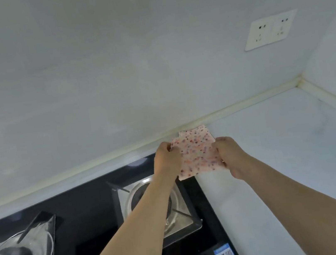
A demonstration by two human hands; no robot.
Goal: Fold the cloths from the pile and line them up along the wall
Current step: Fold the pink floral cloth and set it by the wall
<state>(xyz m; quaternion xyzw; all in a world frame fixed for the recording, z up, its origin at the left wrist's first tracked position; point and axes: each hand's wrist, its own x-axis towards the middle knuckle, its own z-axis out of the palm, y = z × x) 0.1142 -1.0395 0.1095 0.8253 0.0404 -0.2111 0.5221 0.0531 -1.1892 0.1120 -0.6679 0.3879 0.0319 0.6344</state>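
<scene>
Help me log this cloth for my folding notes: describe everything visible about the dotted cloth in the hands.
The dotted cloth is pale pink with small red and purple spots, thin and soft-looking fabric. It looks folded into a rough rectangle. The left hand and right hand grip its opposite edges, holding it by the wall's base, beside the stove.

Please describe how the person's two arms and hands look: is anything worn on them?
Both forearms are bare up to the picture's lower edge: no sleeves show. The left hand and the right hand wear no gloves. I see no watch, bracelet or ring, though the fingers are partly hidden.
</scene>
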